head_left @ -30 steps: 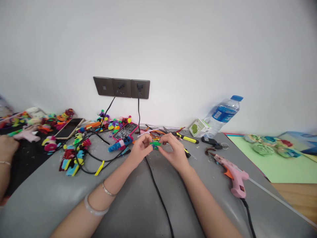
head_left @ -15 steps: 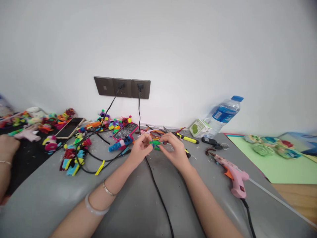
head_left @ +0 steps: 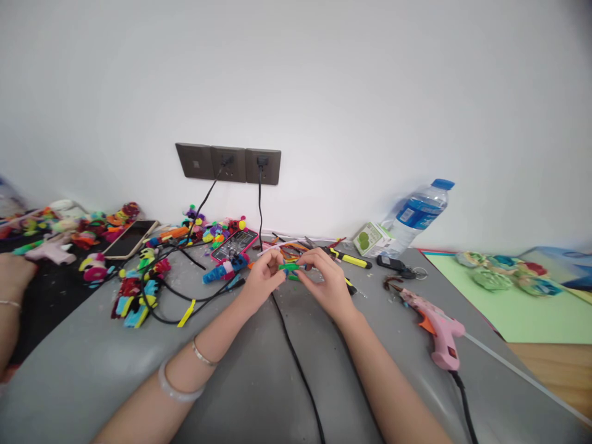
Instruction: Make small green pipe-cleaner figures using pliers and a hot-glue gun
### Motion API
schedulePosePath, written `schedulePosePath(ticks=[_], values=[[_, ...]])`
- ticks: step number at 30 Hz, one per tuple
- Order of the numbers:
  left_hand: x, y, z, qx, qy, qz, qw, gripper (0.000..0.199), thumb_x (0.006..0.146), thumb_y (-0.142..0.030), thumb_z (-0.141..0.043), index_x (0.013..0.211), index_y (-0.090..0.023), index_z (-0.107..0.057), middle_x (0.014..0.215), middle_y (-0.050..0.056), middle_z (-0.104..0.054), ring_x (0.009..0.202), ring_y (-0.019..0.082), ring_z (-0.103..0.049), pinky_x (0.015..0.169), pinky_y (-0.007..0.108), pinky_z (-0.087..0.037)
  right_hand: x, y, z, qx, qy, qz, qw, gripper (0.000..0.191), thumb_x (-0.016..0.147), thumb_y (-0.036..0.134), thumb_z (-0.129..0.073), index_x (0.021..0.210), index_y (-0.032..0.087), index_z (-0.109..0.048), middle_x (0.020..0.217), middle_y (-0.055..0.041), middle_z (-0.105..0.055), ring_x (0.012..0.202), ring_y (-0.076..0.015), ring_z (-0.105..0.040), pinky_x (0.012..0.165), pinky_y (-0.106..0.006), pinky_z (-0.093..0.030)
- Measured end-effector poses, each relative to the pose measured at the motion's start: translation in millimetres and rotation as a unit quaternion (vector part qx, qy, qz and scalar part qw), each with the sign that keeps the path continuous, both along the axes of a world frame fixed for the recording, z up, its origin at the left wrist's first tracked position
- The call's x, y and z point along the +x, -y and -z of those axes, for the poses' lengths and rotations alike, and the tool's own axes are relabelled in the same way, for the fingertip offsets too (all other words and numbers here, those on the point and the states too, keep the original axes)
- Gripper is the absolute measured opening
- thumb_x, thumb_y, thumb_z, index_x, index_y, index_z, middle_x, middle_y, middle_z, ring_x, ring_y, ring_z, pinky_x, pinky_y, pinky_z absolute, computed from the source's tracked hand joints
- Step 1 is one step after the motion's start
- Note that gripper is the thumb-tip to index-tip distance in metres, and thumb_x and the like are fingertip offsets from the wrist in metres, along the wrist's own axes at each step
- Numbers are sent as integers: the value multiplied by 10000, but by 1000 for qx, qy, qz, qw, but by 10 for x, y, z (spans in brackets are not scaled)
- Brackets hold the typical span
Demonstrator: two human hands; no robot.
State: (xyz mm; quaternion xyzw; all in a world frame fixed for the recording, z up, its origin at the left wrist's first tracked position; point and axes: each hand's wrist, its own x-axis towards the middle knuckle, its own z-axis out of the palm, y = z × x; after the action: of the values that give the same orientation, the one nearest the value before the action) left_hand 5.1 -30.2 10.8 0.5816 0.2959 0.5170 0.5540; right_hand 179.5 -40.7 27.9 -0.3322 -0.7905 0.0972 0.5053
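Between my two hands, over the middle of the grey table [head_left: 250, 376], is a small green fuzzy piece [head_left: 289, 267] that looks like pipe cleaner. My left hand [head_left: 263, 275] pinches its left end with thumb and fingertips. On the other end, my right hand [head_left: 327, 280] closes its thumb and fingers. Just behind the hands lie loose pipe cleaners [head_left: 293, 249] and a yellow-and-black cutter [head_left: 351, 259]. A blue fuzzy roll [head_left: 226, 269] with a pink band rests left of my left hand.
A pink glue gun [head_left: 441, 330] lies at right, its cord running forward. Behind it stand a tilted water bottle [head_left: 419, 213] and a small box [head_left: 370, 239]. Black cables [head_left: 296, 364] cross the table. Colourful fuzzy figures [head_left: 136, 296] and phones [head_left: 132, 239] lie left, near another person's hand [head_left: 13, 277].
My hands and the green piece stay almost in place. The other person's hand at the far left has shifted slightly.
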Motion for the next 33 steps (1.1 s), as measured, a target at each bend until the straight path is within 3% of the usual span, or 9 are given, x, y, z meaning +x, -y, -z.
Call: schedulePosePath(ticks=[10, 24, 33], values=[[-5, 6, -22, 52, -14, -24, 998, 258, 799, -332, -680, 862, -189, -475, 768, -23, -458, 639, 93, -441, 565, 195, -378, 15, -2, -19, -8, -7, -8, 1000, 116, 880, 113, -587, 927, 218, -577, 877, -48, -606, 748, -168, -543, 645, -297, -464], [-40, 48, -73, 128, -69, -73, 987, 146, 789, -207, -623, 869, -194, -502, 761, -21, -503, 674, 107, -493, 638, 217, -436, 9, 6, -15, -13, -14, -6, 1000, 95, 889, 135, -582, 927, 223, -580, 866, -50, -618, 750, -177, -551, 651, -309, -465], [-49, 47, -65, 127, -78, -94, 984, 152, 761, -211, -656, 843, -191, -529, 804, -11, -545, 688, 106, -528, 670, 226, -467, -5, 11, -14, -12, -15, 3, 1000, 97, 890, 134, -582, 918, 226, -575, 862, -44, -613, 733, -174, -543, 652, -308, -464]])
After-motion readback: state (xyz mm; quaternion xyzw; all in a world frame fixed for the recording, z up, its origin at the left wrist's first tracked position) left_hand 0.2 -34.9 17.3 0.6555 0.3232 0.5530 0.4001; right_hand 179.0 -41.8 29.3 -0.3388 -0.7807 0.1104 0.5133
